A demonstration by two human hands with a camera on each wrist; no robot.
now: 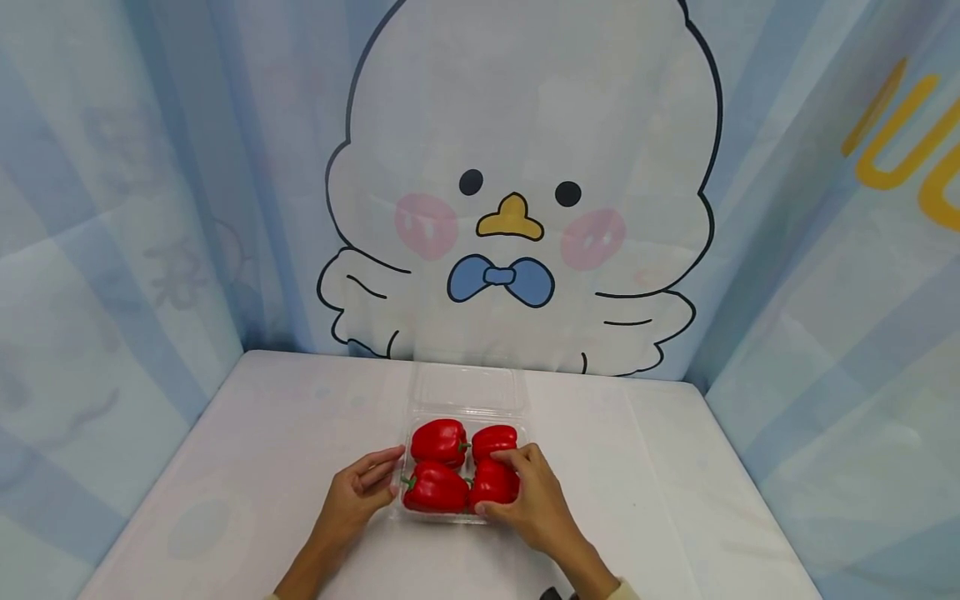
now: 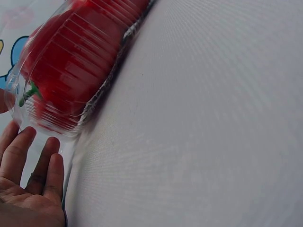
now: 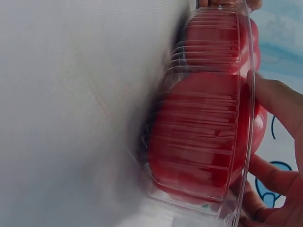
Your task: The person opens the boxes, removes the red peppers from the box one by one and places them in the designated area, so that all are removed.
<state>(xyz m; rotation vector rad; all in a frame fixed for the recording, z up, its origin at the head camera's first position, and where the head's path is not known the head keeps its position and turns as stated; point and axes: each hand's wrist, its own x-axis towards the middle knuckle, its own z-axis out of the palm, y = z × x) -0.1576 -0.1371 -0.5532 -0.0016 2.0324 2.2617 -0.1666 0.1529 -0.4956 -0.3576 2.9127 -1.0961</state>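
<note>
A clear plastic clamshell box (image 1: 405,515) holds several red bell peppers, its lid (image 1: 468,390) folded back behind it. My right hand (image 1: 536,504) grips the front right bell pepper (image 1: 495,483) inside the box, thumb at the near side and fingers over the far side. The back right pepper (image 1: 495,437) lies just behind those fingers. At the box's left edge, my left hand (image 1: 362,492) rests with fairly straight fingers, beside the front left pepper (image 1: 435,487). The left wrist view shows these fingers (image 2: 16,153) close against the box's end. Behind lies the back left pepper (image 1: 438,442).
The box stands on a white-covered table (image 1: 300,417). A curtain (image 1: 517,108) with a cartoon bird rises along the table's far edge, and more curtain hangs at both sides. A small dark object (image 1: 551,593) shows at the bottom, by the right forearm.
</note>
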